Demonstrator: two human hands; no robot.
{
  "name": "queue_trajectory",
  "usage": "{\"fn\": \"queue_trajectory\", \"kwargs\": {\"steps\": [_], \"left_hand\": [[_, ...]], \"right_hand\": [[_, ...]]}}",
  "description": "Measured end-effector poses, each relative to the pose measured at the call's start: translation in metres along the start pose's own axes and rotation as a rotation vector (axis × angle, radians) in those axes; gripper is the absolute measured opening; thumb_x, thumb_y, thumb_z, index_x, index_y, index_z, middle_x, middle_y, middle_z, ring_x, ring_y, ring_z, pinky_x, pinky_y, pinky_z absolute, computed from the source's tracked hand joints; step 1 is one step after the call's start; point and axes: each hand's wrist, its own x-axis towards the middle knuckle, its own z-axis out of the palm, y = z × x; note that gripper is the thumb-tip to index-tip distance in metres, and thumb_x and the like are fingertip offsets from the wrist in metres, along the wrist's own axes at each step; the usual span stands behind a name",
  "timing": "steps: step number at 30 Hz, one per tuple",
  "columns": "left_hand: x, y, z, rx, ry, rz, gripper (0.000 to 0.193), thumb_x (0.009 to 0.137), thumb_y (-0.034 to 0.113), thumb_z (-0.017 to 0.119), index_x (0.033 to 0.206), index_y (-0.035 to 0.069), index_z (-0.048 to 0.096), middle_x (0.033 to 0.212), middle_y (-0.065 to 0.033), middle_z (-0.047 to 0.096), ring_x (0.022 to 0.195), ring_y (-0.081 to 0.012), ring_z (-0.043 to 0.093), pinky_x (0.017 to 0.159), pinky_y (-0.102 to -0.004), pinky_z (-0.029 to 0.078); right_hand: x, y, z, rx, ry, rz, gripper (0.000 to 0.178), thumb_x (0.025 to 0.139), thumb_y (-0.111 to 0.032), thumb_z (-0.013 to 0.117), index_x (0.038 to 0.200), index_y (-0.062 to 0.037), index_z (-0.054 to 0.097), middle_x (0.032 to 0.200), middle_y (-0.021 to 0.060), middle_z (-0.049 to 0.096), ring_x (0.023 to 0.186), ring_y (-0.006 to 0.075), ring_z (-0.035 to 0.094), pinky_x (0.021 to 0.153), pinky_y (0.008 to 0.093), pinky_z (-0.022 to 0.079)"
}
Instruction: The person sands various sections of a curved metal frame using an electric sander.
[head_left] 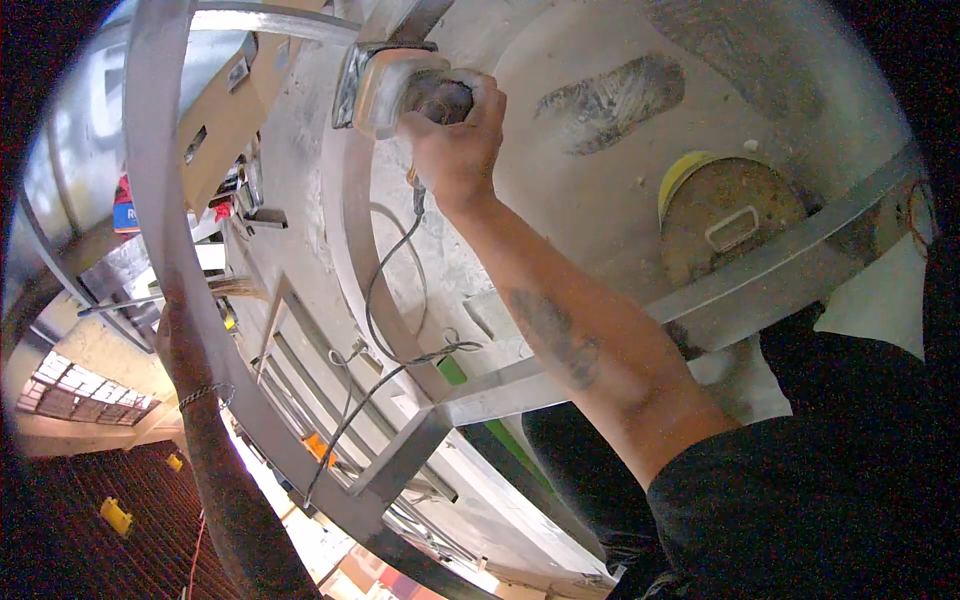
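My right hand [458, 140] is closed around the dark, dusty top of a corded electric sander [398, 90]. The sander's flat pad lies against a curved grey metal bar [347, 190] of a large frame. From the sander a dark cord [372, 290] hangs down past the frame's lower corner. At the left, my left hand [183, 345] is wrapped on another curved bar [155, 140] of that frame; its fingers are mostly hidden. A chain bracelet [207, 394] circles the left wrist.
On the dusty floor, a round brown lid with a handle [732, 222] sits near a yellow rim. A straight frame bar [790, 255] crosses below it. Cardboard [222, 135] stands behind the left bar. Metal tubing [310, 360] and an orange object [319, 447] lie beyond the frame.
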Motion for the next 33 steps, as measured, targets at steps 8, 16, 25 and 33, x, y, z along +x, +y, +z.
{"fn": "queue_trajectory", "kwargs": {"steps": [8,16,25,33], "left_hand": [[-0.002,-0.004,-0.004,-0.004,0.017,-0.047,0.045,0.102,0.044,0.054,0.114,0.003,0.068,0.096,-0.0072,0.072,0.078,-0.0168,0.065,0.069,-0.0305,0.053],[-0.010,0.014,0.009,-0.093,0.029,-0.026,0.056,0.097,0.056,0.058,0.103,0.001,0.068,0.087,-0.0003,0.061,0.079,-0.0102,0.053,0.071,-0.0252,0.042],[-0.007,0.009,0.004,-0.060,-0.016,-0.078,0.050,0.101,0.048,0.054,0.115,0.003,0.068,0.098,-0.0087,0.073,0.078,-0.0173,0.066,0.069,-0.0288,0.051],[-0.012,0.011,0.004,-0.055,-0.017,-0.044,0.043,0.103,0.040,0.052,0.114,0.002,0.068,0.099,-0.0084,0.073,0.079,-0.0164,0.068,0.069,-0.0314,0.055]], "right_hand": [[-0.015,-0.010,0.000,-0.080,-0.062,0.117,0.057,0.064,-0.003,0.081,0.114,-0.0060,0.055,0.104,0.0104,0.055,0.094,0.0229,0.061,0.084,0.0368,0.053],[-0.008,0.001,0.002,0.072,-0.018,0.110,0.057,0.065,-0.004,0.080,0.115,-0.0048,0.053,0.104,0.0117,0.055,0.092,0.0230,0.061,0.076,0.0345,0.054],[0.007,0.008,0.001,0.179,-0.005,0.172,0.054,0.065,-0.002,0.079,0.113,-0.0002,0.052,0.103,0.0111,0.059,0.089,0.0193,0.061,0.077,0.0332,0.054],[0.001,0.010,0.004,0.026,0.035,0.090,0.053,0.064,0.000,0.077,0.111,-0.0005,0.052,0.095,0.0092,0.061,0.084,0.0182,0.061,0.073,0.0320,0.054]]}}
